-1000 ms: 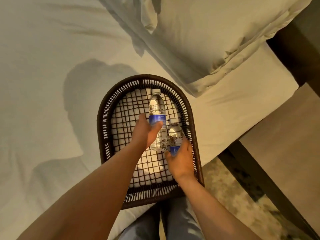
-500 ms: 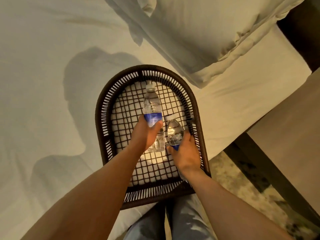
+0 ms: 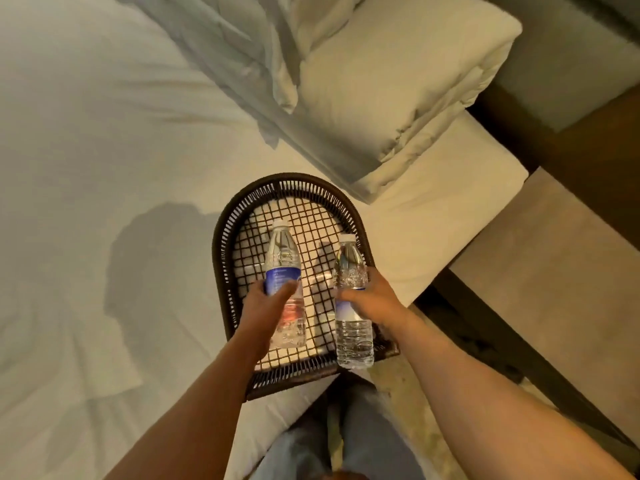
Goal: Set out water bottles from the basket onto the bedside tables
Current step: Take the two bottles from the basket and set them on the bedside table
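Note:
A dark woven basket (image 3: 221, 251) sits on the white bed near its edge. My left hand (image 3: 265, 304) grips a clear water bottle with a blue label (image 3: 283, 268) around its middle, held over the basket's mesh bottom. My right hand (image 3: 375, 301) grips a second clear water bottle (image 3: 351, 337), lifted above the basket's right rim with its base hanging over the near right corner. Both bottles point cap-first away from me. No other bottles show in the basket.
White pillows (image 3: 381, 81) lie just beyond the basket. A bedside table top (image 3: 554, 271) stands to the right with dark legs below it. Patterned carpet (image 3: 408, 393) and my legs (image 3: 346, 445) lie below.
Both hands have closed on the bottles and lifted them from the basket floor. The bottles have drawn apart, the right one toward the basket's right rim.

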